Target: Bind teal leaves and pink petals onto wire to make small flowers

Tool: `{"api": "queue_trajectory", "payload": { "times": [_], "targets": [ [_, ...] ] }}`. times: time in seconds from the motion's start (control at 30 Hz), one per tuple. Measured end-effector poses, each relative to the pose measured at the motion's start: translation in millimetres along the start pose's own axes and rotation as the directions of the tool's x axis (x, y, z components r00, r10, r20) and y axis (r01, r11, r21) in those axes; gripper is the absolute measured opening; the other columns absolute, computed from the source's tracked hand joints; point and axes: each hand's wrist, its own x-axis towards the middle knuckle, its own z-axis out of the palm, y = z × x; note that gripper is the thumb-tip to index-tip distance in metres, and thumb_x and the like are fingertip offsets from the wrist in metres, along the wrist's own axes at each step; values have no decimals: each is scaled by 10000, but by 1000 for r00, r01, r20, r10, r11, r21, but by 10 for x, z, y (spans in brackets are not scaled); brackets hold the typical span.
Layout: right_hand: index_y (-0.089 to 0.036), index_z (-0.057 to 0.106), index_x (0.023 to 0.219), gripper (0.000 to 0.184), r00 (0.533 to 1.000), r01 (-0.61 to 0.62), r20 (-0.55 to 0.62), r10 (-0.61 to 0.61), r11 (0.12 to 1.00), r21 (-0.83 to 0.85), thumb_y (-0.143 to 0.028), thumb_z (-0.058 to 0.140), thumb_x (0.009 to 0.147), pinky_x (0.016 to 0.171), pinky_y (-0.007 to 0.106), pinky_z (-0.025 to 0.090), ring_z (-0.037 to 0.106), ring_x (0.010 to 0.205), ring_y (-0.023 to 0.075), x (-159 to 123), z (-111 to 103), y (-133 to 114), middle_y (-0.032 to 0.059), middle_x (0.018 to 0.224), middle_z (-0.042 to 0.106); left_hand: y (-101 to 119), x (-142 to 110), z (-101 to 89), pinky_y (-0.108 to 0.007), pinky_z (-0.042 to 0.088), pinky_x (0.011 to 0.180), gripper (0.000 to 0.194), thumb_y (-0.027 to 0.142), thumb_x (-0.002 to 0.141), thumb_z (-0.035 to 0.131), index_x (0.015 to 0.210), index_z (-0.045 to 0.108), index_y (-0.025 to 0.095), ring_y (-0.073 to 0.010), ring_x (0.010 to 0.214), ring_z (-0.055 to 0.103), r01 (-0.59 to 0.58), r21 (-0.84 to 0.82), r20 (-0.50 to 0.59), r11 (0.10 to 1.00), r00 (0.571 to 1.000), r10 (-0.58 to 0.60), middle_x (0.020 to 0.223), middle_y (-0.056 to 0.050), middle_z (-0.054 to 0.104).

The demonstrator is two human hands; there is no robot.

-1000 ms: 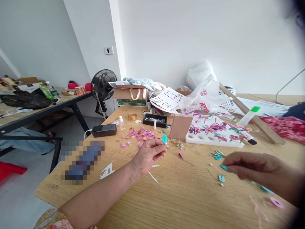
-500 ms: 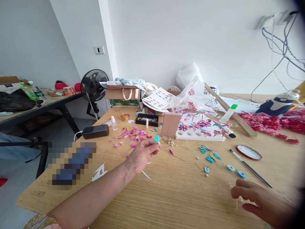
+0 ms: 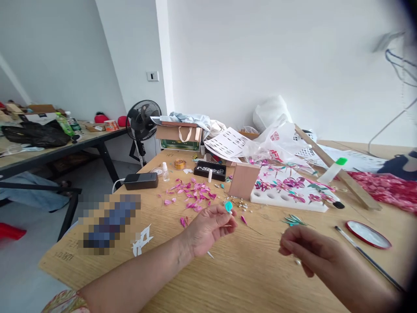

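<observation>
My left hand (image 3: pixel 210 228) is raised just above the wooden table (image 3: pixel 228 278), its fingers pinched on the thin stem of a small teal leaf (image 3: pixel 228 206). My right hand (image 3: pixel 306 252) hovers to the right of it with the fingers curled and pinched together; what they hold is too small to make out. Loose pink petals (image 3: pixel 195 195) lie scattered beyond the left hand. A few teal leaves (image 3: pixel 293 221) lie just past the right hand.
A white foam block (image 3: pixel 293 202) bears pink and teal flowers, next to a small cardboard box (image 3: pixel 243 180). A black tray (image 3: pixel 211 170), power bank (image 3: pixel 140 181), wire spool (image 3: pixel 179 164), red lid (image 3: pixel 368 234) and thin brush (image 3: pixel 365 256) lie around. A fan (image 3: pixel 142 124) stands behind.
My right hand has come up from the table's right side toward the left hand, fingers now pinched. The left hand with the teal leaf dropped slightly closer. The view swung about.
</observation>
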Motion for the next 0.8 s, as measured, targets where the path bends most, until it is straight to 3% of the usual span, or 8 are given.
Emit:
{"api": "queue_trajectory", "payload": {
  "times": [0.1,0.3,0.6,0.8],
  "targets": [
    [-194,520,633,185,980,-69,195,28,976,206,-377,542,659,344,201,358,454,380,86,177,304,-145,-5,523,590,-28,-36,1,-238,428,723,109,182,687,674,774,634,128,-74,699,576,17,-54,58,998,998,-14,907,-35,612],
    [-218,424,852,318,973,-52,225,-56,891,450,-303,605,605,326,175,351,545,452,130,446,705,-198,-70,481,535,-66,-29,-112,-250,426,721,43,175,730,629,712,621,136,-86,715,588,-39,-134,110,990,992,54,1041,-53,593],
    [-221,385,813,370,948,-99,307,-79,846,524,-345,663,603,326,150,307,524,415,106,530,788,-295,-70,470,546,-81,24,-230,-223,413,696,90,204,699,665,706,624,124,-85,692,585,-22,-142,91,990,995,35,893,-56,627],
    [-201,458,774,314,940,-137,337,-46,857,497,-374,651,597,365,171,350,531,452,105,571,821,-97,-54,504,542,-78,49,-243,-235,420,708,157,224,649,707,685,606,109,-95,669,581,-32,-66,-2,997,999,32,731,-32,612]
  ]
}}
